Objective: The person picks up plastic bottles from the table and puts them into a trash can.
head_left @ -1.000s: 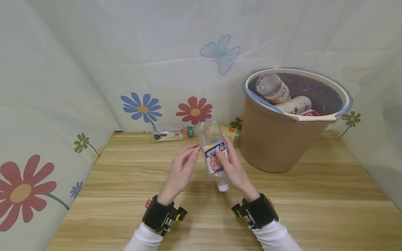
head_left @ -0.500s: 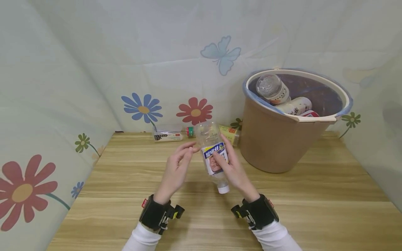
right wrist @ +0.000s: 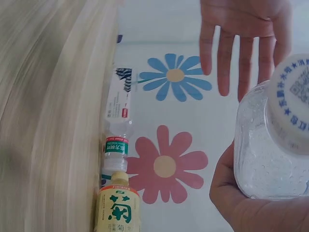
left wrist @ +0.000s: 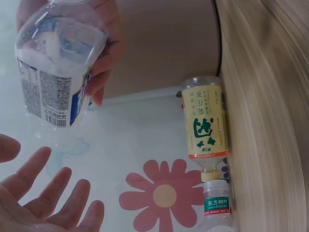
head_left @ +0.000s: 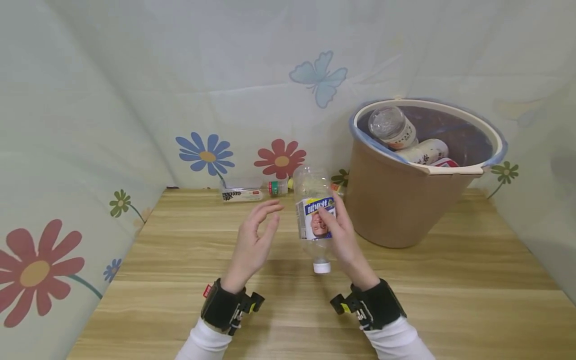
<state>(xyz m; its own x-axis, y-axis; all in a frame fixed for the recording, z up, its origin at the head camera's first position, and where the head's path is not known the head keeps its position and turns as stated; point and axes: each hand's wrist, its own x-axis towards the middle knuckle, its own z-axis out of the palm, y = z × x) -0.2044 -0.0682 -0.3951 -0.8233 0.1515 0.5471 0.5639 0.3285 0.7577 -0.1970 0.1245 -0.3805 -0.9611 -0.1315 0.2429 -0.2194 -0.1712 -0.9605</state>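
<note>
My right hand [head_left: 345, 235] grips a clear plastic bottle [head_left: 307, 224] over the table, thumb across its blue and white label. The bottle points cap-down toward me, its print upside down, and it looks see-through with no drink in it. A white cap [right wrist: 295, 104] is on its neck, close to the right wrist camera. To the left, my left hand [head_left: 254, 242] holds nothing; its relaxed fingers [left wrist: 72, 203] are spread and stand apart from the bottle. In the left wrist view the label's barcode side shows, with right-hand fingers behind it.
At the back right stands a brown bin [head_left: 391, 200] with a bag over its rim and several bottles inside. Two bottles lie along the wall: a clear bottle with a white label [head_left: 243, 194] and a yellow-labelled bottle [left wrist: 207, 121], mostly hidden in the head view.
My left hand has drawn back from the bottle, its fingers opening apart. My right hand has shifted slightly right with the bottle and turned it, so more of the label's side shows.
</note>
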